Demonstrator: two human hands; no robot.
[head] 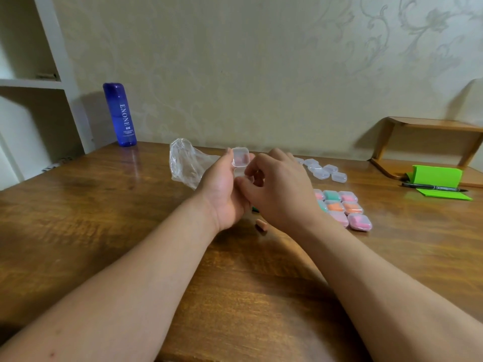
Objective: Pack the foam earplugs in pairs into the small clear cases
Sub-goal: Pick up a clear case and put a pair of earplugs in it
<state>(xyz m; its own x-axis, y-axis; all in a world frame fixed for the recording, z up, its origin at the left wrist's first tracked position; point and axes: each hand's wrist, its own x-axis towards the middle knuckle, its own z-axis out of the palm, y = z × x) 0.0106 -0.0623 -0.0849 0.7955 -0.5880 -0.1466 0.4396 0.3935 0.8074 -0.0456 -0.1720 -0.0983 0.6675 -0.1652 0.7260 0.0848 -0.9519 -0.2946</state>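
The small clear case (pixel 240 158) was above the middle of the table (pixel 104 218), gripped from the sides by the fingers and thumb of the left hand (pixel 224 189). The right hand (pixel 282 189) was just beside it with fingers curled toward the case; I could not tell if they pinched anything. Below the hands one peach earplug (pixel 261 226) lay loose on the wood.

The near part of the table was open, crossed only by the two forearms. The left side was free up to the blue bottle (pixel 120 114) at the back edge. A crumpled plastic bag (pixel 185 165) lay just behind the left hand. On the right the filled cases (pixel 350 207) stood in touching rows, with the empty cases (pixel 324 171) behind them.

The right hand hid part of both groups. Something green under it was too covered to name.

The held case was cloudy-clear with rounded corners, and some pink showed inside.
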